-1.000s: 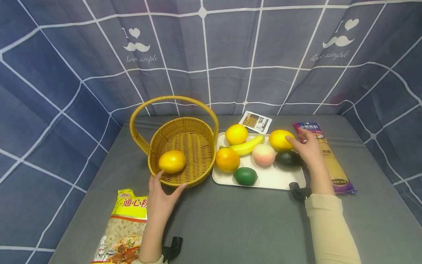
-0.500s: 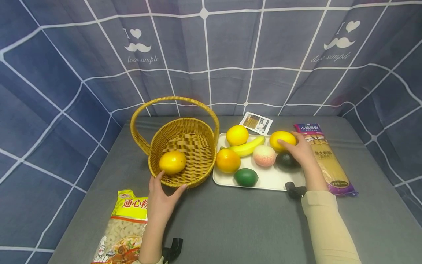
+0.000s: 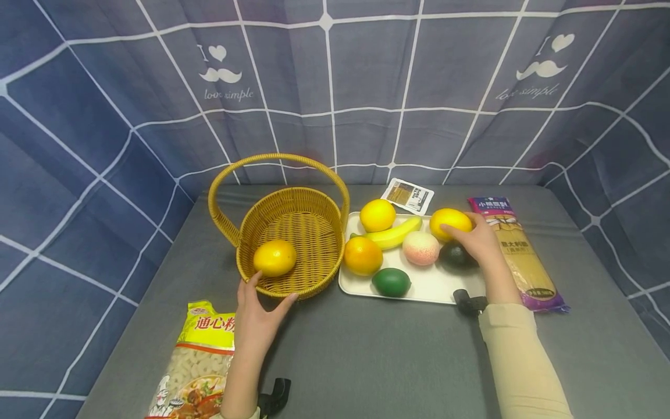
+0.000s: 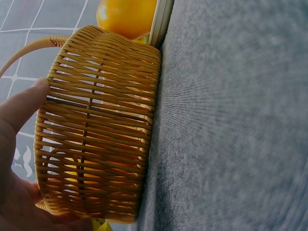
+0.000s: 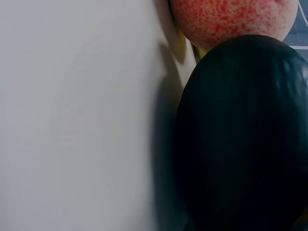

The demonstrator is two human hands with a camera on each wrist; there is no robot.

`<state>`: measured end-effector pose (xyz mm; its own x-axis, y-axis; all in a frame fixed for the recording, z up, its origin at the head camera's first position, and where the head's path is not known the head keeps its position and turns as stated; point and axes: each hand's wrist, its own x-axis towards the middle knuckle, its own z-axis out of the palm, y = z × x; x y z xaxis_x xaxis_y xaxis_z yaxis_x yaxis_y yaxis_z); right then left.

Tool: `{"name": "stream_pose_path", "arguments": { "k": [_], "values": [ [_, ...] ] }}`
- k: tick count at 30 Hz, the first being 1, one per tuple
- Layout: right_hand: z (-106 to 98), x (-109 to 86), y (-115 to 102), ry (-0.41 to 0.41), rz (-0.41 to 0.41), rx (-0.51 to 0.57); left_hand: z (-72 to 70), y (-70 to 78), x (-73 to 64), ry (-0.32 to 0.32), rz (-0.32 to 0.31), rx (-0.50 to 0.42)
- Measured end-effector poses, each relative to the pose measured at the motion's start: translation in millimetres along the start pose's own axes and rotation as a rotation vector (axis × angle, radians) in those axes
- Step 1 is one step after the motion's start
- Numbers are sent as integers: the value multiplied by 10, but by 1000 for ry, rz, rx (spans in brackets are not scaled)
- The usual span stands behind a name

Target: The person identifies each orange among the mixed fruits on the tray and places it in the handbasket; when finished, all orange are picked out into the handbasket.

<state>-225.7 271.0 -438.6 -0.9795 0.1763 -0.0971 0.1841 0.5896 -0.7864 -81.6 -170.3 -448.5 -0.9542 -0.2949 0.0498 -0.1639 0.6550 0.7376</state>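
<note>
My left hand (image 3: 256,319) holds the near rim of the round wicker basket (image 3: 320,278), its thumb and fingers spread apart. In the left wrist view the thumb rests on the rim of the basket (image 4: 96,144). An oval yellow-orange fruit (image 3: 274,258) lies inside. My right hand (image 3: 478,237) grips an oval yellow fruit (image 3: 448,223) at the back right of the white tray (image 3: 429,289), thumb in front and fingers behind. Just below that hand lies a dark avocado (image 3: 456,256), large in the right wrist view beside the peach (image 5: 236,19).
Also on the tray are a banana (image 3: 392,234), a yellow fruit (image 3: 377,215), an orange fruit (image 3: 363,256) and a green fruit (image 3: 391,282). A noodle packet (image 3: 523,256) lies right, a macaroni bag (image 3: 196,361) front left, a small sachet (image 3: 407,195) behind.
My right hand has moved left and its thumb and fingers have come round the yellow fruit, which still sits on the tray. My left hand stays on the basket rim.
</note>
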Motion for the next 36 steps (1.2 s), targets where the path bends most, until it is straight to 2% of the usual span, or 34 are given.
{"name": "stream_pose_path", "arguments": {
  "k": [10,15,27,36],
  "values": [
    [-24,5,22,78,-3,74,-3,10,5,-11,-15,4],
    [-66,-33,-44,96,-12,114,-8,11,3,-10,-19,4],
    [-136,-263,-420,136,-66,158,-6,19,1,-11,-13,10],
    [-91,-468,-769,102,-148,207,-11,14,0,-1,-3,10]
  ]
}}
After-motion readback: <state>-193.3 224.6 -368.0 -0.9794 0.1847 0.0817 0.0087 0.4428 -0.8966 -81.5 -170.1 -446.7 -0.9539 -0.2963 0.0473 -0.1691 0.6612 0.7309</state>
